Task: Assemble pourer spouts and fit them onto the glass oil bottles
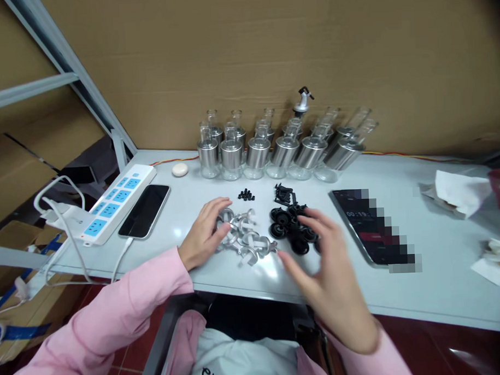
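My left hand (204, 233) rests at the left side of a pile of silver-grey plastic spout parts (252, 242). Its thumb and fingers are apart, with the fingertips at the pile's edge. Slightly blurred, my right hand (333, 277) hovers with thumb and fingers spread wide at the right of a heap of black round stopper parts (290, 227). Nothing shows in its grasp, and its fingers hide part of the heap. Behind these lie small black caps (246, 195) and a bunch of thin black lever-like pieces (283, 194).
Steel-sleeved glass bottles (258, 153) stand in rows at the back; one carries a pourer spout (302, 102). Left are a power strip (115, 200), a charging phone (145, 212) and a white round object (179, 169). Right are another phone (358, 222) and crumpled paper (459, 194).
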Demonstrator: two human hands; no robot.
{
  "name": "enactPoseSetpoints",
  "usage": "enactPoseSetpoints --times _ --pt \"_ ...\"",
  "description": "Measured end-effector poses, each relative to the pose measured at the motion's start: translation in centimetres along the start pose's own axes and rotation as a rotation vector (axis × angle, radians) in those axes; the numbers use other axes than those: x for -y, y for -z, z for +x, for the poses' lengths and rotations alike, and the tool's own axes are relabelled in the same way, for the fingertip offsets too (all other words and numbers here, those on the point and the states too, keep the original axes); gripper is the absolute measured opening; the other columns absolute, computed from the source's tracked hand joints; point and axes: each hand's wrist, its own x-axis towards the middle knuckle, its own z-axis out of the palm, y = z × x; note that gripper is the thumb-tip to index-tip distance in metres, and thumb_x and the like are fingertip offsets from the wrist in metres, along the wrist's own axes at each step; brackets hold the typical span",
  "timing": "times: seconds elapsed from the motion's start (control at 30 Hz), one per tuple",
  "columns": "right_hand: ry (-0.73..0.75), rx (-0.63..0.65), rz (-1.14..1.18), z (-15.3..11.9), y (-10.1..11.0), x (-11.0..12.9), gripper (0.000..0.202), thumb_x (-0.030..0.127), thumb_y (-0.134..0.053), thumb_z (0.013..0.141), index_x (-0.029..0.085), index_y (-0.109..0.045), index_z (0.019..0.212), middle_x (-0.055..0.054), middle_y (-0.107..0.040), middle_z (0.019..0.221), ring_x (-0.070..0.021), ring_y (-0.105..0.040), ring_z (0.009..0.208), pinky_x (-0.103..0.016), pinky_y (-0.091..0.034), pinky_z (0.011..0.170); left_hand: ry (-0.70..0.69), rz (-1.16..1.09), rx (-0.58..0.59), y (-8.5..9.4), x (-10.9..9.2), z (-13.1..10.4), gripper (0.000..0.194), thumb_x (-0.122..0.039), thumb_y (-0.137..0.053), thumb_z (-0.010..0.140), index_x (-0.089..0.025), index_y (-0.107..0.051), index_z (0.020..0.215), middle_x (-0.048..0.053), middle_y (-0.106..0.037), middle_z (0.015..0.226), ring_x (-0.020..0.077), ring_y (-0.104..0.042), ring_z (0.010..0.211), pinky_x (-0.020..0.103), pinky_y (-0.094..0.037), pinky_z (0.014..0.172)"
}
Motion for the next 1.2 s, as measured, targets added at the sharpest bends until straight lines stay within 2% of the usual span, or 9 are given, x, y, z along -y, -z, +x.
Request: enactPoseSetpoints --times 0.1,0.2,0.3,0.47,0.57,0.7,0.8,1.0,1.2 --pt "0.076 0.133 0.037 0.2 -3.5 2.7 0.069 0.045 -0.057 0.081 0.013 -0.029 0.136 -0.021 -0.029 0.144 -0.0334 -0.020 0.137 -0.055 -0.031 0.105 0.104 -0.093 -0.017 -0.1 0.2 -0.1 0.055 -0.054 -0.023 0.093 -0.018 -0.036 0.132 0.012 -0.041 0.135 0.0243 -0.038 0.127 0.044 -0.028 0.110" --pt "0.048 0.163 -0.034 0.6 -6.4 3.7 0.073 0.048 -0.057 0.081 0.008 -0.032 0.136 -0.024 -0.035 0.141 -0.0368 -0.026 0.135 -0.061 -0.026 0.105 0.119 -0.123 0.035 -0.3 0.3 -0.1 0.057 -0.055 -0.024 0.093 -0.017 -0.031 0.134 0.013 -0.039 0.135 0.0238 -0.039 0.125 0.043 -0.029 0.109" --pt "0.081 0.213 -0.040 1.2 -7.5 3.7 0.060 0.040 -0.055 0.084 0.006 -0.041 0.131 -0.023 -0.046 0.134 -0.0343 -0.035 0.131 -0.058 -0.027 0.106 0.077 -0.092 0.058 -0.5 0.4 0.4 0.053 -0.052 -0.028 0.093 -0.016 -0.033 0.132 0.013 -0.040 0.134 0.0229 -0.037 0.126 0.042 -0.027 0.109" --pt "0.133 0.207 -0.018 1.8 -6.4 3.6 0.061 0.045 -0.055 0.083 0.008 -0.042 0.130 -0.021 -0.045 0.135 -0.0340 -0.033 0.132 -0.058 -0.025 0.107 0.072 -0.057 0.024 -0.6 0.5 1.3 0.046 -0.047 -0.029 0.094 -0.015 -0.040 0.125 0.012 -0.046 0.128 0.0213 -0.041 0.123 0.041 -0.030 0.107" --pt "0.168 0.101 0.027 1.3 -4.6 2.7 0.051 0.041 -0.051 0.086 0.016 -0.040 0.130 -0.017 -0.043 0.137 -0.0305 -0.030 0.134 -0.059 -0.023 0.108 0.071 -0.057 0.010 -0.6 0.4 1.1 0.044 -0.047 -0.029 0.094 -0.017 -0.041 0.124 0.011 -0.046 0.130 0.0212 -0.040 0.125 0.041 -0.029 0.108" --pt "0.042 -0.097 0.003 -0.1 -1.7 -0.5 0.045 0.037 -0.051 0.087 0.020 -0.040 0.127 -0.017 -0.043 0.136 -0.0316 -0.032 0.133 -0.061 -0.024 0.105 0.063 -0.074 -0.072 -0.1 0.0 1.0 0.039 -0.044 -0.031 0.093 -0.018 -0.045 0.119 0.010 -0.048 0.129 0.0214 -0.039 0.127 0.041 -0.027 0.109" --pt "-0.043 -0.123 -0.043 -1.2 -0.5 -3.4 0.049 0.039 -0.050 0.087 0.017 -0.039 0.129 -0.019 -0.043 0.135 -0.0316 -0.032 0.133 -0.058 -0.028 0.105 0.094 -0.026 -0.133 0.5 -0.9 2.1 0.030 -0.036 -0.037 0.092 -0.019 -0.048 0.114 0.008 -0.054 0.120 0.0214 -0.047 0.117 0.040 -0.035 0.102" --pt "-0.123 0.019 -0.024 -0.9 -1.4 -5.8 0.076 0.053 -0.052 0.082 0.011 -0.025 0.139 -0.023 -0.025 0.146 -0.0338 -0.024 0.136 -0.056 -0.028 0.107 0.011 0.315 0.183 0.6 -3.0 6.9 0.030 -0.023 -0.050 0.086 -0.019 -0.051 0.115 0.006 -0.058 0.116 0.0243 -0.050 0.107 0.042 -0.040 0.092" --pt "-0.078 0.106 0.007 0.1 -2.2 -6.1 0.078 0.049 -0.056 0.081 0.011 -0.024 0.141 -0.021 -0.039 0.139 -0.0332 -0.035 0.131 -0.055 -0.032 0.106 -0.185 0.643 0.357 -1.4 -2.8 9.8 0.018 -0.015 -0.055 0.082 -0.018 -0.064 0.098 0.007 -0.063 0.099 0.0271 -0.052 0.097 0.038 -0.040 0.079"
